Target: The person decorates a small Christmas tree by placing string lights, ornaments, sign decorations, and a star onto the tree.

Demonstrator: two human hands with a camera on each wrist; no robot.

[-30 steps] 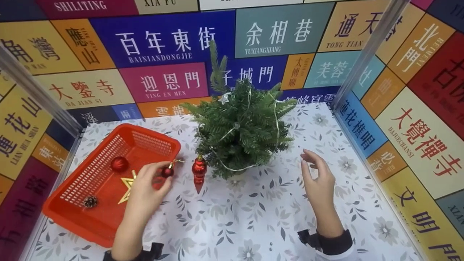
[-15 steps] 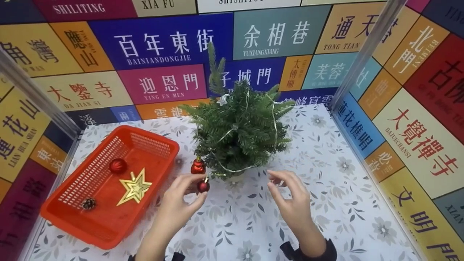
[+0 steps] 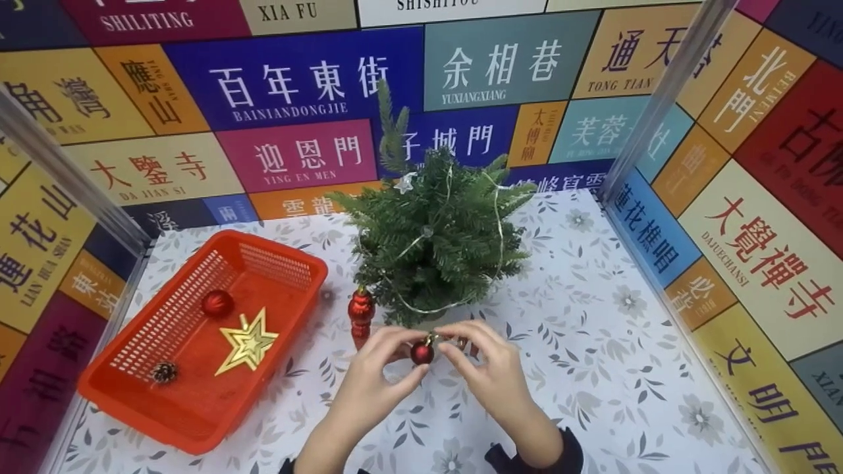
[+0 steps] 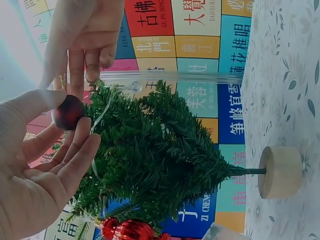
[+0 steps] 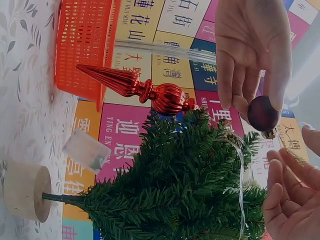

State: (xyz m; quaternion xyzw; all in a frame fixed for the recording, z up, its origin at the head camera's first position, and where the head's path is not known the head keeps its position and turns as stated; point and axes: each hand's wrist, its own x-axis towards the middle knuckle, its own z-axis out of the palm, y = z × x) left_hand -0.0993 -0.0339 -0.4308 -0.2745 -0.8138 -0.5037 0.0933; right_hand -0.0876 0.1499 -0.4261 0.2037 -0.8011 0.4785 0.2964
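Note:
My left hand [image 3: 375, 375] pinches a small dark red bauble [image 3: 422, 352] between thumb and fingers, in front of the tree. A gold cap [image 5: 270, 134] tops it, and a thin gold string runs toward my right hand [image 3: 490, 362]. The right thumb and fingertips stand right at that string, a small gap showing between them in the right wrist view. Behind both hands stands a small green Christmas tree [image 3: 435, 237] on a round wooden base [image 4: 281, 172]. From its lower left branch hangs a shiny red finial-shaped ornament [image 5: 135, 87].
An orange-red plastic basket [image 3: 155, 421] stands at the left, containing a red bauble [image 3: 217, 303], a gold star [image 3: 250, 342] and a pine cone [image 3: 164, 372]. A pale light string [image 3: 500, 230] wraps the tree. Panels with lettering [image 3: 296, 79] enclose the patterned tabletop [image 3: 632, 382].
My left hand has carried the small bauble rightward from over the basket to before the tree. My right hand has moved left to meet it. The gold star has come into full view.

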